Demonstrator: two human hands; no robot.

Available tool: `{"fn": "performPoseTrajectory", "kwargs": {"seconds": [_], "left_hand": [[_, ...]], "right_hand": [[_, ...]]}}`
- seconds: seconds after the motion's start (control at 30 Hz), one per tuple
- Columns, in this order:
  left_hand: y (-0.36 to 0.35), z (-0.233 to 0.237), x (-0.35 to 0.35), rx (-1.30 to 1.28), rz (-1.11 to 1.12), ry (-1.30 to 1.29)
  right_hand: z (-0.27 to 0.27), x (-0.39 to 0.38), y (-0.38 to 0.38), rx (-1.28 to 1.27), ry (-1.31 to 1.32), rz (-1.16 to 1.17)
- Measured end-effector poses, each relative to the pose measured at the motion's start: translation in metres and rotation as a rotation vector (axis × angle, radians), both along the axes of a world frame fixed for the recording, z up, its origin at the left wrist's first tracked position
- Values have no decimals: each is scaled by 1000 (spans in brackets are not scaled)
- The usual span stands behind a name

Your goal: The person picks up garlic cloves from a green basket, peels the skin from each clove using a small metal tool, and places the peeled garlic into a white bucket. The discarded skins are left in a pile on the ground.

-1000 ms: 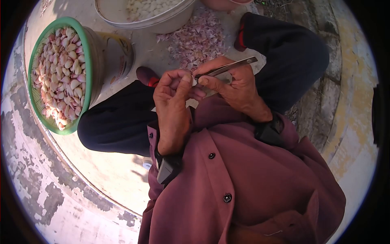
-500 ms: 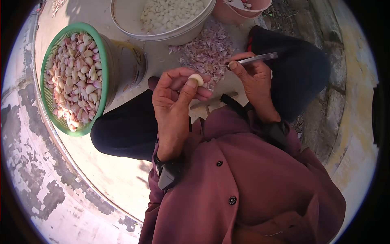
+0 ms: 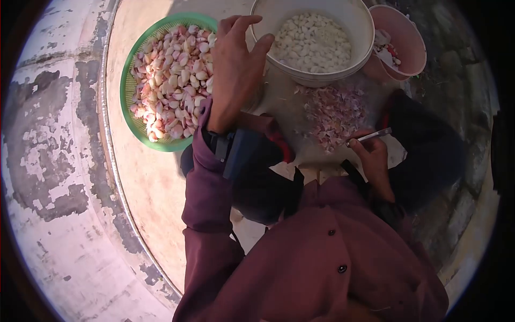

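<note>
My left hand [image 3: 236,67] is raised between the green basket [image 3: 126,96] and the white bucket [image 3: 316,79]. Its thumb and fingers are apart, and no clove shows between them. Unpeeled garlic cloves [image 3: 174,80] fill the basket, partly covered by that hand. Peeled garlic cloves [image 3: 311,43] lie inside the bucket. Low on the other side, my right hand [image 3: 374,163] is closed around a small knife [image 3: 370,136], with the metal part pointing up and right. A pile of garlic skins [image 3: 335,115] lies on the ground just beyond it.
A pink bucket [image 3: 416,53] with some scraps in it stands to the right of the white one. My dark-trousered knees flank the skins. On the left, a curved edge [image 3: 107,107] borders a surface of peeling paint [image 3: 53,139]. Rough stones [image 3: 466,96] run along the right.
My left hand has moved up and forward to the white bucket's rim, and the peeled clove it pinched is out of sight. My right hand keeps the knife. The whole view has shifted.
</note>
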State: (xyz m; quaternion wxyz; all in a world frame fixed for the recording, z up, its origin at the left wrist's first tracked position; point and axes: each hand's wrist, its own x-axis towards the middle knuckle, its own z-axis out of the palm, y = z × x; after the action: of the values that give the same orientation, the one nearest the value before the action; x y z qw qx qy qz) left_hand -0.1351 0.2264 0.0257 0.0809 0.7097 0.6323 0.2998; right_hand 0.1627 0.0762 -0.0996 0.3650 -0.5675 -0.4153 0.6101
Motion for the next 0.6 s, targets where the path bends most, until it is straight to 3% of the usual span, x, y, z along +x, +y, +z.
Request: {"fn": "performPoseTrajectory", "kwargs": {"seconds": [0.03, 0.07, 0.17, 0.27, 0.4, 0.47, 0.5, 0.6], "left_hand": [[-4, 0, -17, -165, 37, 23], [-4, -6, -36, -164, 34, 29], [-4, -35, -89, -157, -180, 496], [-3, -40, -91, -111, -190, 629], [12, -48, -98, -5, -166, 498], [14, -47, -99, -93, -104, 427], [13, -46, -98, 82, -122, 506], [6, -39, -103, 51, -209, 643]], "right_hand": [[-2, -2, 1, 21, -2, 19], [-1, -6, 2, 21, 4, 15], [11, -10, 6, 13, -41, 110], [14, -14, 6, -13, -100, 138], [11, -16, 8, -2, -97, 124], [11, -17, 6, -3, -66, 125], [10, -18, 6, 12, -54, 102], [9, -17, 5, 26, -31, 78]]}}
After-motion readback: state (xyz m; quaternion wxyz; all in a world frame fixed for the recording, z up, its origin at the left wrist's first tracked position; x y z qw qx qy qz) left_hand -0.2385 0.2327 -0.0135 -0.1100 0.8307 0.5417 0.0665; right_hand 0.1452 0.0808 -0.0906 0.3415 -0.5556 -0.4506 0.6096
